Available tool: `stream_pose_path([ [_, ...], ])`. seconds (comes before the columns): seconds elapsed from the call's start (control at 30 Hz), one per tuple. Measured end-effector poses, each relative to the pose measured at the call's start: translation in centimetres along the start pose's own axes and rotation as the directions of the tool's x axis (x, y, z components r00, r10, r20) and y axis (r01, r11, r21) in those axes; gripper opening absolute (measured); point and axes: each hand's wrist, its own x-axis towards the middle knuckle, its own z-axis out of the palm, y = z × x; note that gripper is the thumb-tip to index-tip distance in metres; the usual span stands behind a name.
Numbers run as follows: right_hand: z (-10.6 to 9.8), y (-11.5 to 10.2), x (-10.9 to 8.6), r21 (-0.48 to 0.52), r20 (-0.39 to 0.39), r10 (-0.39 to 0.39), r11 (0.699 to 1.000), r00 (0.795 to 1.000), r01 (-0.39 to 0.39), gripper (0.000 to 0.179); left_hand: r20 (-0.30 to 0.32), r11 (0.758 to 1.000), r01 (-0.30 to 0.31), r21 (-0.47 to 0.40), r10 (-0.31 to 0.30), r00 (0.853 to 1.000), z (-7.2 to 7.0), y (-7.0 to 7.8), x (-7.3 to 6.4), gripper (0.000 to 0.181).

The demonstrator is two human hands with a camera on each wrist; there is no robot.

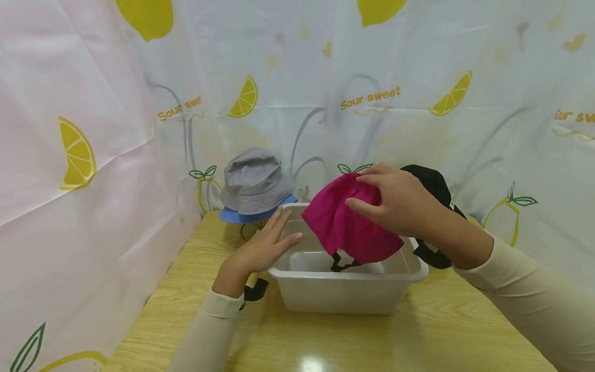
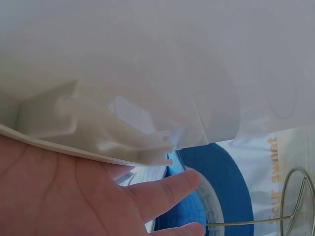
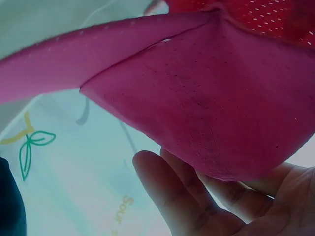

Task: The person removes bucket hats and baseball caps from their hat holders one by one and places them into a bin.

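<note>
Over the white bin (image 1: 339,292): one pink hat (image 1: 332,217), soft and creased, its black strap (image 1: 344,266) hanging down.
Right hand (image 1: 400,204): curled on the crown, holding the hat.
Left hand (image 1: 261,250): fingers nearly straight, touching the bin (it grips nothing).
Table (image 1: 186,305): yellowish wood.
Curtain (image 1: 288,72): white, lemon-printed.
Hats: four, including one gray hat (image 1: 253,181) upon one blue hat (image 1: 234,216), and one black hat (image 1: 432,186).

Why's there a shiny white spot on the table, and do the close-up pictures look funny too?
In the head view, the spot low on the table is glare, probably a light reflecting; in the left wrist view, the tub looks pale and hazy; in the right wrist view, the pink hat looks dim against the overbright, greenish backdrop.
</note>
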Motion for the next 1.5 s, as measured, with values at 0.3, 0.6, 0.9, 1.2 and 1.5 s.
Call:
stream_pose_path([
  [0.3,2.8,0.8,0.8,-0.033,0.122,0.032,0.999,0.992,-0.029,0.058,0.000,1.000,-0.007,-0.012,0.007,1.000,0.1,-0.1,-0.1,0.090],
  [0.6,4.4,1.6,2.0,-0.040,0.195,0.040,0.999,0.980,-0.033,0.057,0.001,1.000,-0.012,-0.011,0.012,1.000,-0.2,0.0,-0.1,0.093],
  [0.9,6.1,2.1,2.9,-0.014,0.291,0.041,0.999,0.956,-0.038,0.046,0.013,0.999,-0.036,-0.026,0.036,0.999,-0.1,0.0,-0.2,0.094],
  [1.2,7.4,2.3,3.3,-0.009,0.378,0.051,0.999,0.924,-0.052,0.050,0.014,0.998,-0.045,-0.048,0.046,0.999,-0.1,-0.1,0.0,0.093],
  [1.5,8.8,2.3,3.6,-0.034,0.458,0.047,0.999,0.888,-0.035,0.060,0.015,0.999,-0.029,-0.038,0.029,0.999,-0.1,-0.1,-0.1,0.096],
])
